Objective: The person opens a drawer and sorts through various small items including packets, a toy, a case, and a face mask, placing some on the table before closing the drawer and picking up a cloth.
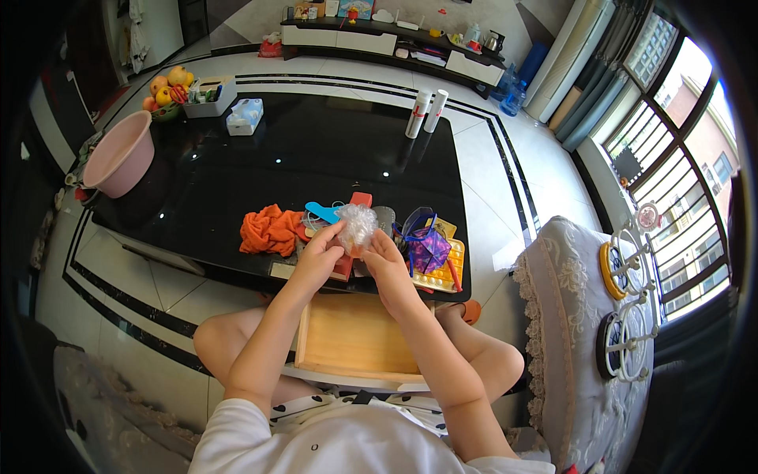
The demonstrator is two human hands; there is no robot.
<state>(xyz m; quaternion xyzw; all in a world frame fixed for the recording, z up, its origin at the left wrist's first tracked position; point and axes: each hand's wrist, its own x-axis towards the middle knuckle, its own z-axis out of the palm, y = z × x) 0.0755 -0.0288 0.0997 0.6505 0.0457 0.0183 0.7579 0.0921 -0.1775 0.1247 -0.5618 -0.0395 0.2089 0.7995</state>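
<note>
A crumpled clear plastic item (357, 224), perhaps a bag or wrap, is pinched between my left hand (321, 252) and my right hand (384, 260) above the table's near edge. Something orange shows through its lower part. Behind it lie a red box (361, 199) and a blue flat-handled item (323, 211), both partly covered. An orange cloth (271, 230) sits bunched to the left. To the right are a purple faceted object (430, 250) and a yellow bubble-popping toy (441, 274). Below my hands a wooden drawer (355, 335) is pulled out.
The glossy black table (296, 148) carries a pink basin (121, 155), a tissue pack (244, 117), a grey organizer box (212, 101), a fruit bowl (166, 111) and two white spray cans (418, 114). A lace-covered sofa arm (562, 284) stands at right.
</note>
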